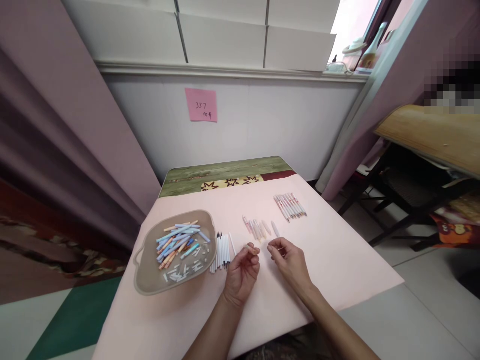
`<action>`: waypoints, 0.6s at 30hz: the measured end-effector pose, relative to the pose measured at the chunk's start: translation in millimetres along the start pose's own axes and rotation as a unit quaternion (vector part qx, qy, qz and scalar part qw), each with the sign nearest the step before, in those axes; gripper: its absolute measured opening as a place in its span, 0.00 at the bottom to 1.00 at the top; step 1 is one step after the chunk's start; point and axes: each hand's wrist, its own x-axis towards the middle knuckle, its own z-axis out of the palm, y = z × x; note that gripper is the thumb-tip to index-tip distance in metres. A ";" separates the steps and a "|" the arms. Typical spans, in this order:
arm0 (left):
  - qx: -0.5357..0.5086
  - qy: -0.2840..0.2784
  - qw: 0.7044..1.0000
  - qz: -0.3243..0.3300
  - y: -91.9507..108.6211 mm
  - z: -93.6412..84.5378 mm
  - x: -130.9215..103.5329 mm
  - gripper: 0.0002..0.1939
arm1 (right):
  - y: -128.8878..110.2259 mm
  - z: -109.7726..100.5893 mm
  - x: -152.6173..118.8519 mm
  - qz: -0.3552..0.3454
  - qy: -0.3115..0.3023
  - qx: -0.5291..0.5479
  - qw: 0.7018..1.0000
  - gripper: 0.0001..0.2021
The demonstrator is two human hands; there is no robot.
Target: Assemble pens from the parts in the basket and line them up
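My left hand [243, 275] is closed with its palm turned up, its fingertips pinching a short pen part [252, 249] with a whitish end. To its right, my right hand [290, 257] has thumb and forefinger pinched together; anything between them is too small to make out. Just beyond those fingers lies a pale pen barrel [275, 229]. A small group of clear pen barrels [255, 229] rests on the table past both hands. Left of my left hand, several white refills [223, 251] with dark tips lie side by side.
A beige basket [139, 272] at the left holds many coloured pen barrels [178, 242] and small white pieces [182, 272]. A row of assembled-looking pens [290, 206] lies at the far right of the pink-covered table [330, 250]. Behind the table is a wall bearing a pink note [201, 105].
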 end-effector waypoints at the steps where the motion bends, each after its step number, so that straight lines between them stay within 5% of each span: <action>1: 0.021 -0.015 0.999 -0.018 -1.1 1.8 -1.8 0.06 | 2.6 1.0 5.5 -0.018 0.005 -0.067 0.998 0.08; 5: 0.094 -0.073 0.991 -0.062 -5.5 8.0 -8.5 0.04 | 5.1 14.0 28.9 -0.047 -0.016 -0.228 0.972 0.07; 18: 0.095 -0.099 0.989 -0.051 -2.7 5.0 -7.4 0.05 | -9.9 70.8 89.0 -0.020 -0.085 -0.374 0.923 0.10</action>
